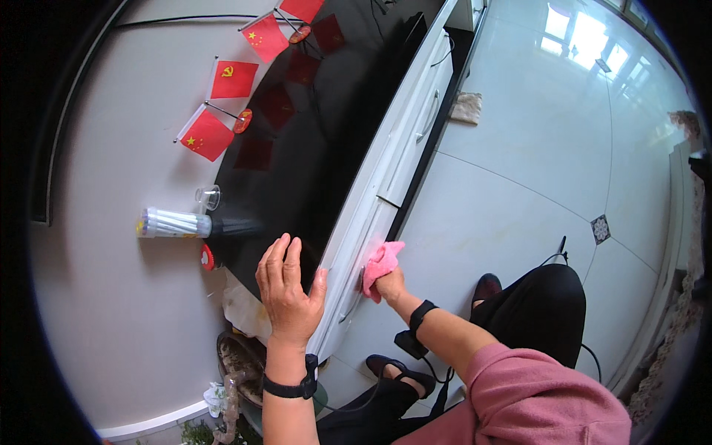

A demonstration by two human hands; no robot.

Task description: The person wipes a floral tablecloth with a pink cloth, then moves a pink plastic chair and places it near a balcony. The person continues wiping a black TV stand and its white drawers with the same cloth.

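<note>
My right hand (392, 285) grips a pink cloth (381, 268) against the white drawer front (371, 233) of a low cabinet, beside a curved metal handle (350, 306). The cloth covers the handle's upper end and most of my fingers. Over the cabinet's glossy black top (317, 178), near its front edge, is my left hand (292, 292). It holds nothing, its fingers are extended and its thumb is apart. Whether the palm presses on the surface cannot be seen.
Along the wall side of the top stand small red flags (235, 79), a clear container of pens (175, 222), a clear cup (208, 197) and a red round object (207, 257). A plant pot (240, 367) is by the cabinet's near end. A beige folded cloth (466, 108) lies on the tiled floor (517, 167).
</note>
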